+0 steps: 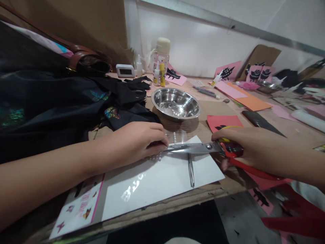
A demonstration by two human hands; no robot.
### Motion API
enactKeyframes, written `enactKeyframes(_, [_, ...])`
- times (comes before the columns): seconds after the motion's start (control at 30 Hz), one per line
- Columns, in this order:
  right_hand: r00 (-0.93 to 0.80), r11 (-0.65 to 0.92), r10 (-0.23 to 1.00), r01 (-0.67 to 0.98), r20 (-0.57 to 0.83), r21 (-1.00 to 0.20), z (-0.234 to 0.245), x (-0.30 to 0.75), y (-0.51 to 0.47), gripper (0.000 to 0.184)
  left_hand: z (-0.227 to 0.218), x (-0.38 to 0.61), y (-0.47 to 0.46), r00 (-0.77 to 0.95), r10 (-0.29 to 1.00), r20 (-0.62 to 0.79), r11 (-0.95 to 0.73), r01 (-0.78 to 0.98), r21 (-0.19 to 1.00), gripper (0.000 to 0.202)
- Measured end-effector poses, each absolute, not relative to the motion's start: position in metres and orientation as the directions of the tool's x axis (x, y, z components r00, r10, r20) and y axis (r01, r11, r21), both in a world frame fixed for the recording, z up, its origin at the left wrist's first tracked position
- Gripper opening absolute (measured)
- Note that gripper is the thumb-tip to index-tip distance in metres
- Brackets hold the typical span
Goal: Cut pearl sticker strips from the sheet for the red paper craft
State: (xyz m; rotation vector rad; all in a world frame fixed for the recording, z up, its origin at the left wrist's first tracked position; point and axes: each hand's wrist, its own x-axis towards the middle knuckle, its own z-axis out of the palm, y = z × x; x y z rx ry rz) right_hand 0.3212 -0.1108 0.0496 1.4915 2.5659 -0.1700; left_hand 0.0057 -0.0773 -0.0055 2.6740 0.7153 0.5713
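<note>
Glossy white card sheet (162, 179) lies at the wooden table (177, 203) edge, pearl strip (162, 152) on top. Left hand (138, 139), fingers curled, pins that strip down. Right hand (251, 149) grips red-handled steel scissors (200, 148), blades nearly shut at the strip. Behind: shiny steel bowl (175, 103), black fabric (63, 101), pink paper cutouts (225, 73), white wall (203, 44).

Left forearm comes in low from the left edge, bare, wrist pretty much straight. Left hand (138, 139) is palm down, fingers curled together and pressing flat at the tips. Right arm reaches in from the right edge, also bare. Right hand (250, 145) is knuckles up, fingers wrapped in a closed grip, thumb tucked underneath.
</note>
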Motion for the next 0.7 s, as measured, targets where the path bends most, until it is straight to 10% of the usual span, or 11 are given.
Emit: enactKeyframes(0.7, [-0.439, 0.401, 0.836, 0.898, -0.330, -0.180, 0.0477, 0.3234, -0.1111, 0.018, -0.0079, 0.0079, -0.0781, 0.799, 0.530, 0.285, -0.835, 0.434, 0.339, 0.017])
